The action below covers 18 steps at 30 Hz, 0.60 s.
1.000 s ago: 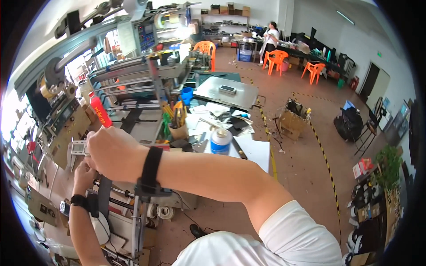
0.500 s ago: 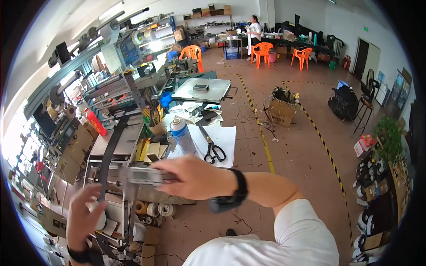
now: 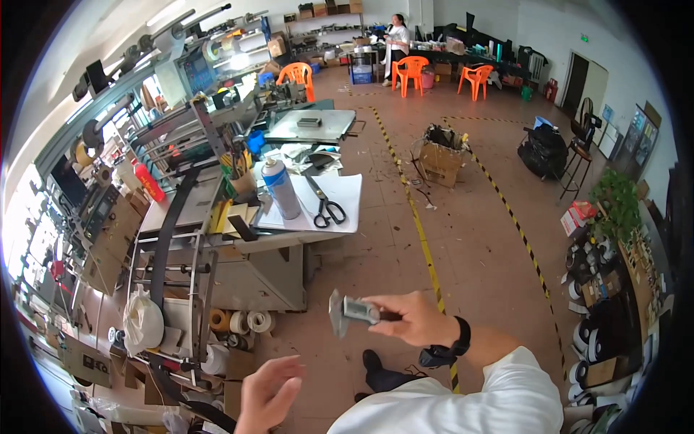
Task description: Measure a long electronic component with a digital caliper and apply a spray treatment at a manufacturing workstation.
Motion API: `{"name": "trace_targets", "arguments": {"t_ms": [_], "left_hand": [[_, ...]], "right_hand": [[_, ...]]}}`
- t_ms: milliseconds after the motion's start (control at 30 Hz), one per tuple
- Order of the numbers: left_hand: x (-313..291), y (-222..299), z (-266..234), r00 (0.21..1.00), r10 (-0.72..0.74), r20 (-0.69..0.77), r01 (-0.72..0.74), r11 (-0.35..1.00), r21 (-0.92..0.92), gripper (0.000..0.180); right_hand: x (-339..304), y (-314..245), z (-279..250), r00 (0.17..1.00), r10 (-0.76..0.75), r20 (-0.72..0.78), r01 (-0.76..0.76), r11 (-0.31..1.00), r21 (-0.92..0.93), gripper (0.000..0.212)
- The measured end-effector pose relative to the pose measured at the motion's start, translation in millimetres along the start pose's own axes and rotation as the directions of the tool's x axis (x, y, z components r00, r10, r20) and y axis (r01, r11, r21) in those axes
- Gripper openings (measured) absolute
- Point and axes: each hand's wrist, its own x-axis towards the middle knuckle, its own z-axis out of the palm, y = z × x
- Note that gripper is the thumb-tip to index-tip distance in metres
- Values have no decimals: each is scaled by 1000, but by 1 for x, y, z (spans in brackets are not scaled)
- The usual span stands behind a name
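Observation:
In front of me, above the floor, my right hand (image 3: 413, 318) grips a digital caliper (image 3: 359, 311) with a small screen; its metal jaws point to the left. Lower and to the left, my left hand (image 3: 271, 394) is empty, its fingers loosely stretched with the thumb apart. The two hands do not touch. Beyond them, on the white sheet at the table corner, lie black-handled scissors (image 3: 330, 211) beside an upright blue-and-white spray can (image 3: 280, 189).
At the left runs a machine with a long black strip (image 3: 170, 231) over its rollers. Rolls of tape (image 3: 259, 322) sit beneath it. A torn cardboard box (image 3: 439, 165) stands on the floor near yellow-and-black tape lines. Far back, a person (image 3: 397, 47) stands by orange chairs (image 3: 411, 70).
My right hand has moved right and down with the caliper, away from the machine. My left hand has also shifted right and lower. The view has turned slightly.

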Motion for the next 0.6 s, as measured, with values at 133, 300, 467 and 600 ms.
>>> {"name": "trace_targets", "arguments": {"t_ms": [133,300,467,600], "left_hand": [[30,-28,53,989,-38,144,75,962,-262,40],[76,-25,122,957,-57,283,167,909,-382,37],[152,-18,209,888,-93,450,232,935,-267,35],[234,-19,291,809,-128,574,289,937,-199,34]], "right_hand": [[-27,7,-6,995,-59,77,62,998,-30,48],[-60,34,-51,988,90,122,-72,987,-141,50],[-95,85,-122,990,143,11,-139,975,-175,50],[-109,135,-206,983,140,-122,-165,961,-220,50]]}}
